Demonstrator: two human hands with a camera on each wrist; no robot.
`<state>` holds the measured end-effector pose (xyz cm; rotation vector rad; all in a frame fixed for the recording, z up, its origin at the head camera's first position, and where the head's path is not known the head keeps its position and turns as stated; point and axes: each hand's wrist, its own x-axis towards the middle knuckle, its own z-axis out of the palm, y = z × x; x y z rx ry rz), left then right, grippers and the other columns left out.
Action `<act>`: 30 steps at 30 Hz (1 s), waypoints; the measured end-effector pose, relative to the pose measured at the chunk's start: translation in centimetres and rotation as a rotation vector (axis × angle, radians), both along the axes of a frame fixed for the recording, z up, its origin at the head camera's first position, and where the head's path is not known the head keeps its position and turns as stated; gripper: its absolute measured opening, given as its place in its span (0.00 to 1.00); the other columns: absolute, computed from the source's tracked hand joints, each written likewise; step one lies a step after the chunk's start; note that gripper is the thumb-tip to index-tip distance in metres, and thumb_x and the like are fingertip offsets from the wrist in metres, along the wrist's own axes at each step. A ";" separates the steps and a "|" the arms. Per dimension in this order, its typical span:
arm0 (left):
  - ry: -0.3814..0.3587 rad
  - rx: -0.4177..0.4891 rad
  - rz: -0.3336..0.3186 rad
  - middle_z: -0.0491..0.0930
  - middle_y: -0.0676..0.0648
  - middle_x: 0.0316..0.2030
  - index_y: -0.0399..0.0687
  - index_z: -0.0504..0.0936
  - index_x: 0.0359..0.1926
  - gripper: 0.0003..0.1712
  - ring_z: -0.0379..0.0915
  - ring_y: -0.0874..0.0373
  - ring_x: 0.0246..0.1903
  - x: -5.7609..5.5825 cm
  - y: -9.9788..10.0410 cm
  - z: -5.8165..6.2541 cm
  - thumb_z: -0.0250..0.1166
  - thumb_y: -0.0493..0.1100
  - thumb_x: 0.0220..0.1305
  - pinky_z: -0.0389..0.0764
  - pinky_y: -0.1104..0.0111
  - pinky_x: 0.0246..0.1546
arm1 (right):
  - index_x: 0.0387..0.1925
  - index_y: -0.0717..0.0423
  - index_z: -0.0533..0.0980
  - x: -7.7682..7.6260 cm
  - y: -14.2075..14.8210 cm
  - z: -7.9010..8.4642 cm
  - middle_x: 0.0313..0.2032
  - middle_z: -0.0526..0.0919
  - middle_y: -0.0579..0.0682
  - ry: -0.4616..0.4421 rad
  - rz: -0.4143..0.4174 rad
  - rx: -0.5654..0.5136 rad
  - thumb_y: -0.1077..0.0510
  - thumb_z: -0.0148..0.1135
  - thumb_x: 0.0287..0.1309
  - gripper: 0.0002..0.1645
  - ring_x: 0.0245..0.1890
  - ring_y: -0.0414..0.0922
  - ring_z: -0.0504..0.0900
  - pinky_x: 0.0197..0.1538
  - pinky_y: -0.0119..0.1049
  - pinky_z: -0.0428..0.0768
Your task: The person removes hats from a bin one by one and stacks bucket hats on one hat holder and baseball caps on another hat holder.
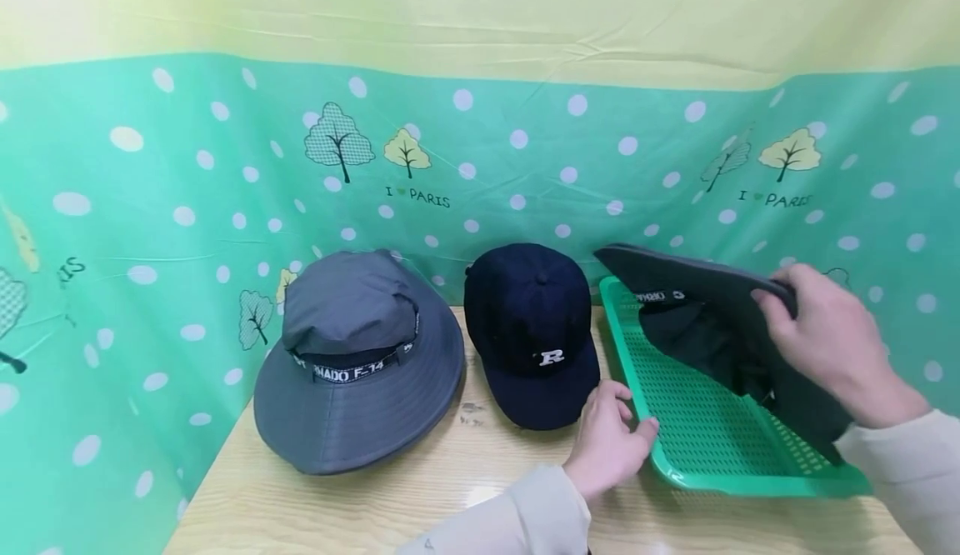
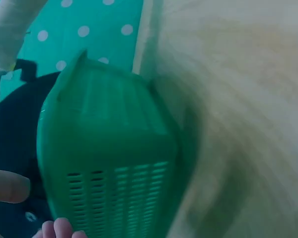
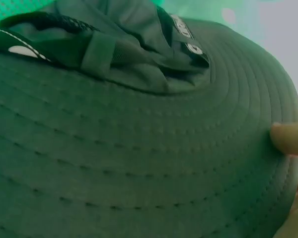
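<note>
A dark wide-brimmed bucket hat is tilted over the green plastic basket, its crown hanging down toward the basket floor. My right hand pinches the hat's brim between thumb and fingers; in the right wrist view the stitched brim fills most of the picture. Beside the basket's left rim is my left hand, fingers loosely bent with nothing gripped. Whether it touches the rim I cannot tell. Just left of that hand sits a navy baseball cap with a white R on the front.
A grey bucket hat with a lettered band stands left of the cap. All rest on a light wooden table. Behind hangs a green and yellow patterned cloth, which also closes off the left side.
</note>
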<state>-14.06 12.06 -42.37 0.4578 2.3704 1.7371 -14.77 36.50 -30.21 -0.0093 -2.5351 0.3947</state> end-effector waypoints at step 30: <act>-0.198 0.535 -0.118 0.84 0.43 0.40 0.40 0.77 0.48 0.11 0.82 0.56 0.37 -2.6 1.4 2.0 0.56 0.41 0.70 0.81 0.67 0.40 | 0.50 0.53 0.74 4.2 -6.8 -6.2 0.46 0.79 0.51 -0.359 0.273 -0.091 0.41 0.65 0.56 0.26 0.43 0.49 0.78 0.39 0.46 0.78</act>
